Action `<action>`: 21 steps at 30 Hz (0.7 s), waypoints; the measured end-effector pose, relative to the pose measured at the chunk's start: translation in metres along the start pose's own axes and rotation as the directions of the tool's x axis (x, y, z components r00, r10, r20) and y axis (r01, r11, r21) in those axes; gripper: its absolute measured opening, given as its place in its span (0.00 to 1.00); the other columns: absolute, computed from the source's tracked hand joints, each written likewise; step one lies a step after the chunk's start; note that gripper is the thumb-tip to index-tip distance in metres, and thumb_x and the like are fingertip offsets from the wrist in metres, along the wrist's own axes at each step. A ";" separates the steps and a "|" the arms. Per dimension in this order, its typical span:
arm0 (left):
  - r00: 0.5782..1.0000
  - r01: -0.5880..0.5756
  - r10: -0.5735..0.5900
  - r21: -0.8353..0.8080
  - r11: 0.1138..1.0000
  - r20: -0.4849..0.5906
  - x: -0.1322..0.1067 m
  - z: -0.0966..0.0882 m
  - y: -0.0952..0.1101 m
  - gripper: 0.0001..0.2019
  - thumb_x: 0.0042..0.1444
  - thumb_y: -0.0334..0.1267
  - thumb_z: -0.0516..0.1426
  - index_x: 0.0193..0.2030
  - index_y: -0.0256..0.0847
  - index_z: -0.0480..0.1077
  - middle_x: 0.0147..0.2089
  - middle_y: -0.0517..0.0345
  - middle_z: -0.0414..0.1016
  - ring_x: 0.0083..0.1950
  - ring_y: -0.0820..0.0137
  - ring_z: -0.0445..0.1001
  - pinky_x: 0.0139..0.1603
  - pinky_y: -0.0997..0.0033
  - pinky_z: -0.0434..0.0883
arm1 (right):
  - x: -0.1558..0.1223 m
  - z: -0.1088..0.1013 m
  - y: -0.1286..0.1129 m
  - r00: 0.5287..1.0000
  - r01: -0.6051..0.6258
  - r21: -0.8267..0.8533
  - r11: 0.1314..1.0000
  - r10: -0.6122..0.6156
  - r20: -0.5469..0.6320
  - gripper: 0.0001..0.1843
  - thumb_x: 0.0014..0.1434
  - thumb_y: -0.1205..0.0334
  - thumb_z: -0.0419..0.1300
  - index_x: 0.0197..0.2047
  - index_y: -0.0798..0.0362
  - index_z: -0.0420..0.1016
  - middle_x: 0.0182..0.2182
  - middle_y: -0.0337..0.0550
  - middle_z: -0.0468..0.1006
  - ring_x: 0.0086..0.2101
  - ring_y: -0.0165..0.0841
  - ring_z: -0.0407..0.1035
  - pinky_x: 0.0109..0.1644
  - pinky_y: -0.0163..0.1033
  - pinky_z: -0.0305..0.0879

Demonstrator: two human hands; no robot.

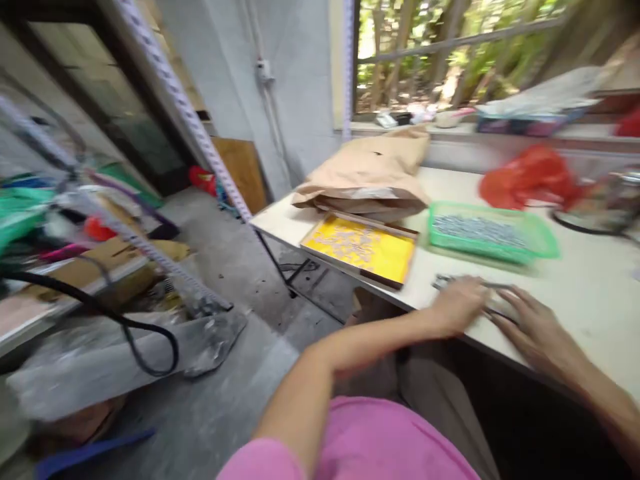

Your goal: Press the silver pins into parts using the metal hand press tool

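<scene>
My left hand (459, 305) is closed low over the front edge of the white table, its fingers blurred and what they grip hidden. A small dark metal piece (442, 281) shows just beyond its fingers. Two slim grey handles, which look like those of pliers (500, 287), run from beside my left hand into my right hand (535, 327). My right fingers and thumb are wrapped round these handles. Behind the hands stands a green plastic tray (543, 243) with many small grey metal parts. Left of it lies a shallow box (407, 263) with a yellow bottom and scattered small pieces.
A brown paper sack (370, 167) lies behind the yellow-bottomed box. Red plastic bags (533, 177) and a glass-like vessel (620, 200) stand at the back right, below a window. On the left, a cluttered rack (150, 250) and plastic wrapping (100, 373) border the concrete floor.
</scene>
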State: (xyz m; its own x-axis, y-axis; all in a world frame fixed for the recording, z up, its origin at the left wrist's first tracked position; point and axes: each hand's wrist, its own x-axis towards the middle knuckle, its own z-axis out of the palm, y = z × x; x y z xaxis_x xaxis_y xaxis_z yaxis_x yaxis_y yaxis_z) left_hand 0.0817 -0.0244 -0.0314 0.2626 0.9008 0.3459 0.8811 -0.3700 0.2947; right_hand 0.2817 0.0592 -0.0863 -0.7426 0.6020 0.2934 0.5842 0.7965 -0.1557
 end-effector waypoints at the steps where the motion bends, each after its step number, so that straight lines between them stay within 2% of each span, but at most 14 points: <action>1: 1.000 0.016 -0.017 -0.030 0.999 -0.022 -0.012 -0.011 -0.004 0.12 0.61 0.33 0.53 0.49 0.33 0.72 0.53 0.43 0.72 0.57 0.61 0.68 0.56 0.62 0.68 | -0.008 -0.005 -0.006 1.000 -0.027 -0.004 1.000 0.027 -0.007 0.31 0.65 0.48 0.44 0.63 0.60 0.60 0.61 0.66 0.60 0.62 0.48 0.54 0.63 0.50 0.55; 3: 0.978 0.186 -0.191 -0.066 0.980 -0.084 -0.032 -0.034 -0.018 0.11 0.62 0.34 0.53 0.46 0.37 0.74 0.50 0.47 0.72 0.53 0.63 0.69 0.54 0.62 0.70 | -0.013 -0.007 -0.017 0.996 -0.085 -0.004 0.996 0.085 -0.034 0.30 0.65 0.49 0.45 0.63 0.59 0.61 0.62 0.64 0.60 0.64 0.48 0.51 0.64 0.53 0.54; 5: 0.940 0.321 -0.322 -0.032 0.947 -0.111 -0.045 -0.056 -0.036 0.10 0.62 0.34 0.53 0.43 0.39 0.76 0.45 0.49 0.73 0.51 0.62 0.68 0.53 0.62 0.69 | -0.010 -0.005 -0.025 0.996 -0.090 0.003 0.996 0.090 -0.017 0.27 0.66 0.52 0.45 0.62 0.57 0.63 0.62 0.60 0.61 0.63 0.47 0.52 0.63 0.56 0.54; 7: 0.903 0.422 -0.416 0.047 0.905 -0.107 -0.051 -0.074 -0.050 0.11 0.62 0.36 0.53 0.41 0.38 0.77 0.42 0.48 0.74 0.50 0.61 0.68 0.52 0.63 0.67 | -0.007 -0.004 -0.029 0.991 -0.130 0.026 0.991 0.131 -0.036 0.25 0.67 0.55 0.44 0.62 0.55 0.64 0.61 0.57 0.63 0.63 0.44 0.53 0.63 0.56 0.55; 9: 0.883 0.468 -0.463 0.086 0.879 -0.072 -0.051 -0.084 -0.056 0.12 0.61 0.36 0.53 0.40 0.37 0.78 0.41 0.48 0.76 0.48 0.63 0.70 0.50 0.66 0.66 | -0.007 -0.005 -0.032 0.985 -0.162 0.055 0.985 0.165 -0.053 0.24 0.67 0.56 0.44 0.62 0.54 0.64 0.61 0.56 0.65 0.62 0.43 0.55 0.63 0.55 0.57; 12: 0.881 0.471 -0.472 0.054 0.881 0.022 -0.043 -0.083 -0.052 0.12 0.61 0.37 0.53 0.40 0.37 0.78 0.41 0.50 0.78 0.44 0.67 0.73 0.46 0.72 0.65 | -0.007 -0.008 -0.037 0.981 -0.173 0.088 0.981 0.179 -0.067 0.24 0.67 0.58 0.46 0.63 0.55 0.63 0.60 0.55 0.66 0.60 0.41 0.59 0.62 0.52 0.59; 15: 0.868 0.486 -0.487 0.038 0.873 0.100 -0.026 -0.071 -0.045 0.13 0.62 0.40 0.53 0.39 0.37 0.78 0.40 0.49 0.80 0.43 0.68 0.75 0.42 0.73 0.64 | -0.005 -0.010 -0.039 0.985 -0.151 0.086 0.985 0.158 -0.070 0.23 0.66 0.60 0.47 0.62 0.55 0.64 0.58 0.53 0.69 0.59 0.40 0.61 0.62 0.50 0.60; 19: 0.809 0.551 -0.555 0.080 0.831 0.196 0.001 -0.054 -0.041 0.18 0.57 0.51 0.56 0.35 0.36 0.77 0.39 0.45 0.80 0.43 0.64 0.75 0.39 0.72 0.64 | -0.003 -0.008 -0.039 0.982 -0.165 0.065 0.984 0.170 -0.084 0.23 0.66 0.61 0.48 0.62 0.53 0.64 0.58 0.52 0.70 0.59 0.40 0.61 0.62 0.53 0.59; 21: 0.777 0.569 -0.573 0.099 0.816 0.260 0.012 -0.048 -0.042 0.18 0.52 0.52 0.59 0.34 0.36 0.77 0.38 0.44 0.79 0.42 0.63 0.76 0.37 0.72 0.65 | -0.003 -0.006 -0.039 0.980 -0.174 0.063 0.983 0.180 -0.090 0.23 0.65 0.61 0.49 0.62 0.52 0.64 0.58 0.51 0.69 0.59 0.40 0.61 0.62 0.53 0.60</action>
State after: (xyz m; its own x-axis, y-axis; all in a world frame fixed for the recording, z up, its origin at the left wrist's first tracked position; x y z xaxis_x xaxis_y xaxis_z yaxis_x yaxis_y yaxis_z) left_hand 0.0295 -0.0087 0.0034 -0.1983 0.9712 -0.1320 0.9077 0.2328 0.3490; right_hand 0.2632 0.0262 -0.0755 -0.5930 0.7277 0.3447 0.6829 0.6813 -0.2635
